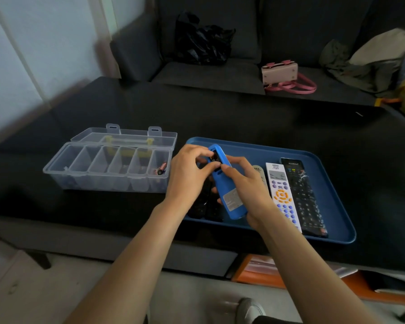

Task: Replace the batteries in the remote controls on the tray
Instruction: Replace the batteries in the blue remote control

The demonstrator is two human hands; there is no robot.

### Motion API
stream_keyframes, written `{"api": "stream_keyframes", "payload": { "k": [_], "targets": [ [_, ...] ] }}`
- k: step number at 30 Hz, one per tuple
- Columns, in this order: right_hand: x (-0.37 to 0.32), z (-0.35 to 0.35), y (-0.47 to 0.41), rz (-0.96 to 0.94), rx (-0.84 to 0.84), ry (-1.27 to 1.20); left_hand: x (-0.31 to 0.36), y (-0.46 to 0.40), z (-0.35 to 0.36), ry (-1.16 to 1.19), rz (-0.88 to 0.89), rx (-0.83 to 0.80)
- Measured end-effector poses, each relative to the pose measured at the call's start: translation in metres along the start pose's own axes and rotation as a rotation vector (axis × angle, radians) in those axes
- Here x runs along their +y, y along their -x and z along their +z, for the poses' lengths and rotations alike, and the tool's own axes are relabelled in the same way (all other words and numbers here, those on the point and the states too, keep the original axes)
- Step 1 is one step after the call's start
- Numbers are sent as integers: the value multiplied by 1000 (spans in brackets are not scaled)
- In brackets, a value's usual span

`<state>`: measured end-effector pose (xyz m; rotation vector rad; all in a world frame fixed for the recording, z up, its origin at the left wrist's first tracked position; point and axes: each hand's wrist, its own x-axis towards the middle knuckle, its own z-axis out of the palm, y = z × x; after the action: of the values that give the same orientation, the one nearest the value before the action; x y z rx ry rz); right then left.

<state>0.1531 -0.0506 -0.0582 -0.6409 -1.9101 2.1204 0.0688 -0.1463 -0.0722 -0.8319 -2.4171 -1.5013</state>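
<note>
Above the blue tray [332, 183], I am gripping the blue remote [229, 197] with my right hand [246, 183], while my left hand [187, 176] is pinching at its open battery slot; the clear box [103, 169] is sitting left on the worktop [220, 118].

1. 2 hands: left hand [187, 174] and right hand [246, 188], both gripping 1 blue remote [229, 197].
2. Remotes lying on the 1 blue tray [332, 183]: 1 white remote [282, 195], 1 black remote [302, 195], 1 grey remote [258, 170] mostly hidden, plus dark remotes [202, 202] under the hands, number unclear.
3. 1 clear organiser box [103, 169] with 6 compartments.
4. Batteries [160, 169] in the box: count unclear.
</note>
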Motion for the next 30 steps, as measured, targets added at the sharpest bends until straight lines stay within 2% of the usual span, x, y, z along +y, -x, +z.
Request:
{"api": "stream_keyframes", "payload": {
  "k": [4,10,20,26,30],
  "targets": [
    [-1,5,0,11,12,-44,0,-1,-1,30,-17,17],
    [-2,5,2,7,0,-16,-1,4,-3,-76,2,-33],
    [-1,2,5,-23,-39,41,-5,2,-6,-22,10,-12],
    [3,0,6,-34,-70,132,-10,-3,-9,-13,-69,15],
    [5,1,6,-45,-59,146,-11,-4,-10,28,-116,-48]
  ]
}}
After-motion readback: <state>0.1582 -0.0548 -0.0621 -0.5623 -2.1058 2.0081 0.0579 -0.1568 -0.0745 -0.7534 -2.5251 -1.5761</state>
